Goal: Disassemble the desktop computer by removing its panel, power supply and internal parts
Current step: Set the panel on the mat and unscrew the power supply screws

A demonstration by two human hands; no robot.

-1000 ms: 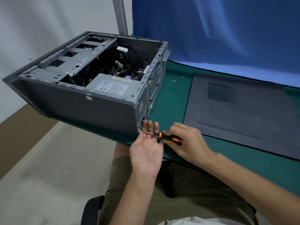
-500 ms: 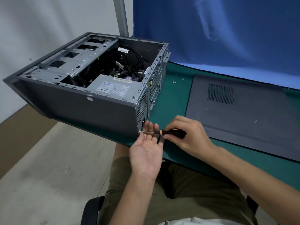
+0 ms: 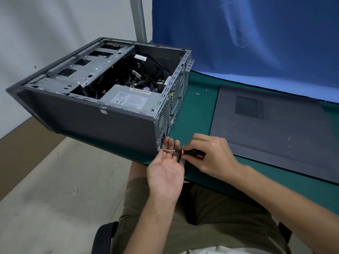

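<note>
Keeps twisting the screwdriver (image 3: 190, 152), fingers of the right hand (image 3: 211, 154) clamped on its handle, at the lower rear corner of the computer case (image 3: 102, 123), centre frame; cups the left hand (image 3: 165, 171), fingers straight, below. Suggests a screw loosening; power supply (image 3: 132, 99) still inside.

A bare strip of bench (image 3: 198, 114) runs between the computer case (image 3: 88, 118) and the flat side panel (image 3: 275, 140), with two small screws (image 3: 197, 93) near its far end. At its near end the left hand (image 3: 166, 173) and the right hand (image 3: 212, 154), which holds the screwdriver (image 3: 191, 152), block it. The case is open on top.
</note>
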